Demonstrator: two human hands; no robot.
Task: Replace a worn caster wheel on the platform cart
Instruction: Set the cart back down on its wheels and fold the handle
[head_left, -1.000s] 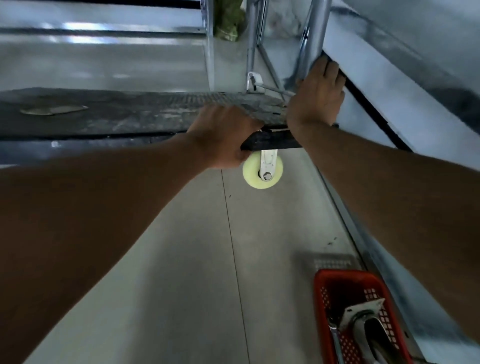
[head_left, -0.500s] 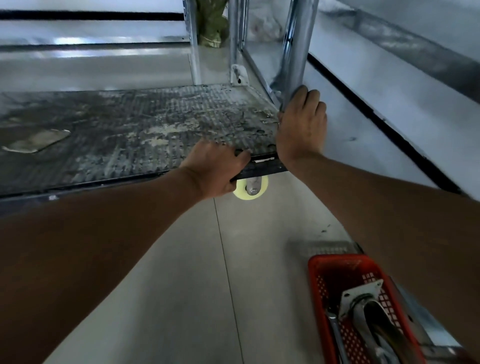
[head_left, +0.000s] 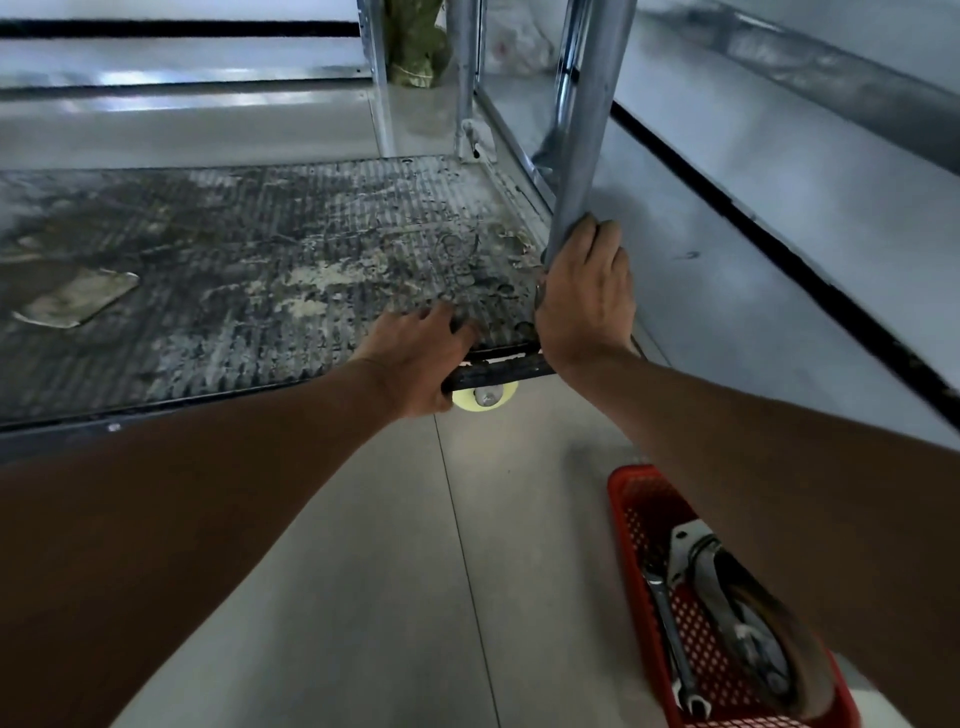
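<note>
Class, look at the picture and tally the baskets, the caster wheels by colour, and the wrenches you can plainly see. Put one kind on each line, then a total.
Red basket: 1
Cream caster wheel: 1
Dark caster wheel: 1
Wrench: 1
Total: 4

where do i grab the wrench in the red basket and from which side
Take the wrench by its bare mid shank, coming from above. It lies lengthwise along the left wall of the red basket with the spare caster close on its right, so only the top looks open; pinch with fingers across the thin shank.
</note>
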